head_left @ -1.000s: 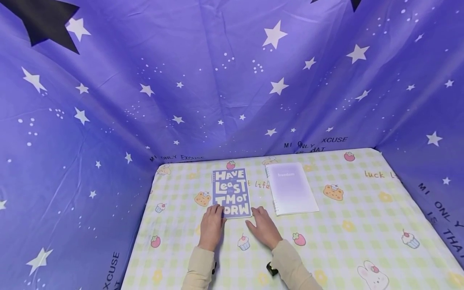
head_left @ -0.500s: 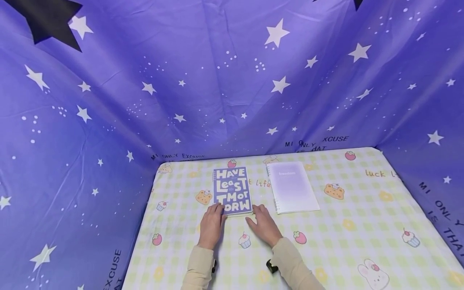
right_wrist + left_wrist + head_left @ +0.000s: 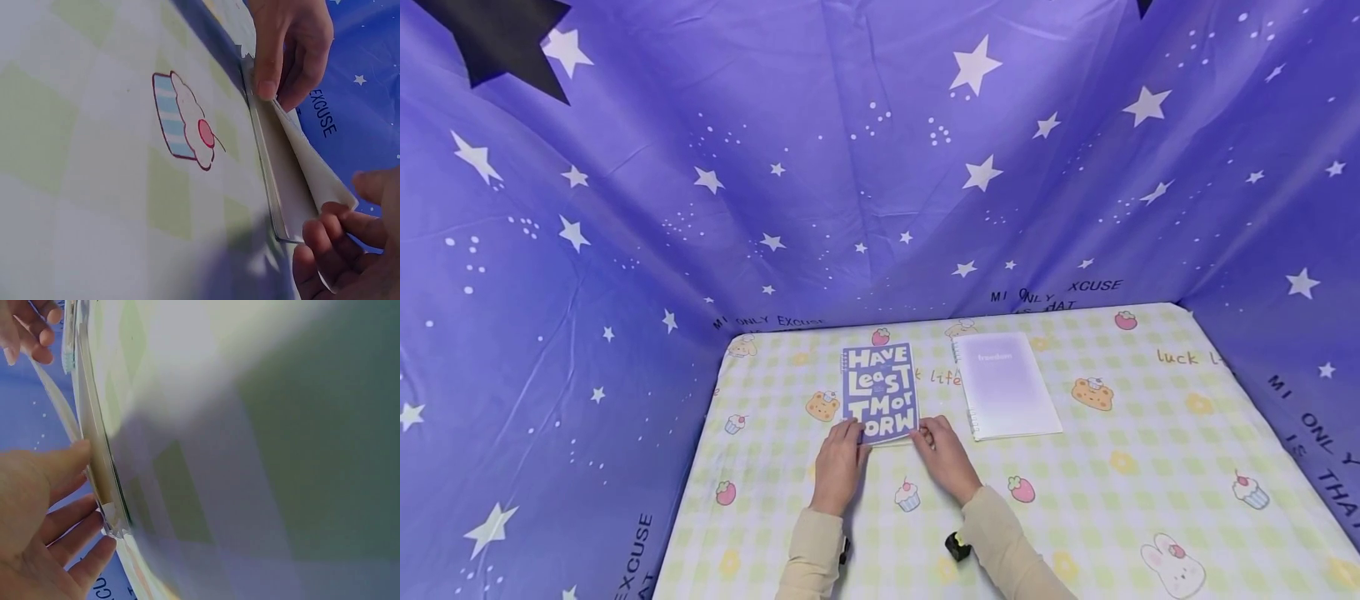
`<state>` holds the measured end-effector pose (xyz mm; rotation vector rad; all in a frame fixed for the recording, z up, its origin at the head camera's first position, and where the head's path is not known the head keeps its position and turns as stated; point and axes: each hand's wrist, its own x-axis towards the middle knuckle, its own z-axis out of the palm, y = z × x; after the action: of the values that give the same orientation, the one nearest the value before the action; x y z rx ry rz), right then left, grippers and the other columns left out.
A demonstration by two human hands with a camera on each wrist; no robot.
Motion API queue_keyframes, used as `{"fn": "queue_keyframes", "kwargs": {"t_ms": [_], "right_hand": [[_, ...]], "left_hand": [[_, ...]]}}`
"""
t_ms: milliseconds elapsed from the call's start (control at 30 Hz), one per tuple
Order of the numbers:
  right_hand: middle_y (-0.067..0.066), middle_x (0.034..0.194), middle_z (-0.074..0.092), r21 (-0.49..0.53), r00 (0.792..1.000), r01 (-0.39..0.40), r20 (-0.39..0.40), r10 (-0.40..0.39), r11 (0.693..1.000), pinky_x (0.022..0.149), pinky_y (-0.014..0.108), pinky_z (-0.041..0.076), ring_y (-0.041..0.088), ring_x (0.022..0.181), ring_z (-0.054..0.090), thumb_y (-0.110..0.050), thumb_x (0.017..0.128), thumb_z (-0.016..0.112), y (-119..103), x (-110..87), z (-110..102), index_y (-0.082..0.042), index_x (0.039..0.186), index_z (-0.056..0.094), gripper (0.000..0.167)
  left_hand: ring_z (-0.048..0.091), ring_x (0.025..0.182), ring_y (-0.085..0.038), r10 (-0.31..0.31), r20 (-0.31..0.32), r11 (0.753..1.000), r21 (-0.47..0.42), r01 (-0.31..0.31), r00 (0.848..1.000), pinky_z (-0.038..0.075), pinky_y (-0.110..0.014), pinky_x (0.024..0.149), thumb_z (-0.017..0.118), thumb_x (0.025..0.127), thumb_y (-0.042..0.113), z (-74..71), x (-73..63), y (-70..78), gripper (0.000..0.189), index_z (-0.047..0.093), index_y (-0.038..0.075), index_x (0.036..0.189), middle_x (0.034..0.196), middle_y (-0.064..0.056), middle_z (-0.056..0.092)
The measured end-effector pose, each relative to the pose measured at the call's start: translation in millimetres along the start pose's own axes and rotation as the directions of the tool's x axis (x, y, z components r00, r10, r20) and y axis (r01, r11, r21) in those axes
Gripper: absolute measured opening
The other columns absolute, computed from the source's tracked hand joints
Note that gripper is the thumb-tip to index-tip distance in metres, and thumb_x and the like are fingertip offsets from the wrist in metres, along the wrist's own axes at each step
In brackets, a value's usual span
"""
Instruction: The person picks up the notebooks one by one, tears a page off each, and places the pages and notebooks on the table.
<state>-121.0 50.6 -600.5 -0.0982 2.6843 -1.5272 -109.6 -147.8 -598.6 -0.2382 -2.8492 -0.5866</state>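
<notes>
A blue spiral notebook with big white letters lies on the checked tablecloth. My left hand holds its lower left corner, thumb at the bottom edge and fingers by the spiral side. At the lower right corner my right hand pinches the cover, thumb on top and fingertips beneath. In the right wrist view that cover is raised at the corner, with a wedge-shaped gap above the pages below. To the right lies a shut lilac notebook marked "freedom", touched by neither hand.
The tablecloth carries printed cupcakes, strawberries and bears and lies flat over the table. Purple curtains with white stars enclose the table at the back and both sides. A dark device shows at the right wrist.
My right thumb has moved from beside the blue notebook onto its lower right corner, and that corner has come up slightly. The left hand stays where it was. The lilac notebook has not moved.
</notes>
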Motion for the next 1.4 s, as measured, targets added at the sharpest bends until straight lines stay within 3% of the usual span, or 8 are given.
{"fn": "queue_keyframes", "kwargs": {"t_ms": [200,400,600,900,1233,1400], "right_hand": [[0.000,0.087,0.053,0.050,1.000,-0.021,0.001,0.021,0.999,0.069,0.025,0.048,0.011,0.075,0.049,-0.017,0.100,0.059,-1,2.8,0,-0.001,0.108,0.066,0.019],[0.003,0.091,0.067,0.134,0.995,-0.103,0.020,0.102,0.986,0.080,0.032,0.054,0.012,0.081,0.062,-0.023,0.100,0.058,-2,9.3,0,-0.001,0.116,0.062,0.027],[0.017,0.104,0.071,0.269,0.990,-0.141,0.022,0.140,0.953,0.089,0.039,0.058,0.024,0.089,0.072,-0.009,0.097,0.061,-7,13.5,-1,0.007,0.125,0.057,0.033],[0.020,0.109,0.070,0.387,0.984,-0.172,0.031,0.174,0.906,0.082,0.029,0.060,0.029,0.096,0.072,-0.002,0.092,0.064,-8,15.3,-1,0.006,0.127,0.059,0.036],[0.017,0.110,0.070,0.404,0.994,-0.092,-0.013,0.107,0.910,0.078,0.021,0.058,0.022,0.091,0.072,-0.002,0.091,0.066,-19,7.3,-5,0.004,0.126,0.061,0.036],[0.021,0.113,0.068,0.442,0.997,-0.062,-0.013,0.075,0.895,0.076,0.020,0.058,0.028,0.092,0.071,0.001,0.090,0.067,-32,1.6,-9,0.006,0.126,0.060,0.037]], "left_hand": [[0.058,0.122,-0.028,-0.030,0.007,0.999,0.022,0.029,1.000,0.048,-0.044,0.104,0.079,0.084,0.020,2.1,2.1,2.0,0.041,0.066,0.006,0.120,0.126,-0.013,0.064],[0.058,0.121,-0.028,-0.039,0.007,0.998,0.040,0.039,0.999,0.049,-0.044,0.103,0.077,0.085,0.016,5.0,3.4,4.9,0.037,0.067,0.005,0.120,0.126,-0.014,0.064],[0.059,0.121,-0.028,-0.051,0.015,0.998,0.032,0.051,0.999,0.049,-0.043,0.103,0.076,0.087,0.016,4.9,3.6,7.1,0.036,0.067,0.005,0.120,0.125,-0.013,0.064],[0.059,0.121,-0.028,-0.074,0.013,0.996,0.053,0.073,0.997,0.050,-0.043,0.102,0.076,0.087,0.019,2.7,4.9,8.5,0.042,0.065,0.006,0.124,0.127,-0.014,0.064],[0.057,0.125,-0.030,-0.129,0.009,0.991,-0.020,0.129,0.992,0.052,-0.042,0.101,0.068,0.092,0.013,4.8,-3.0,16.5,0.042,0.060,0.003,0.132,0.135,-0.016,0.059],[0.058,0.123,-0.030,-0.132,-0.012,0.990,-0.061,0.131,0.991,0.052,-0.042,0.100,0.066,0.092,0.008,5.7,-7.8,18.3,0.042,0.058,0.004,0.133,0.133,-0.016,0.059]]}}
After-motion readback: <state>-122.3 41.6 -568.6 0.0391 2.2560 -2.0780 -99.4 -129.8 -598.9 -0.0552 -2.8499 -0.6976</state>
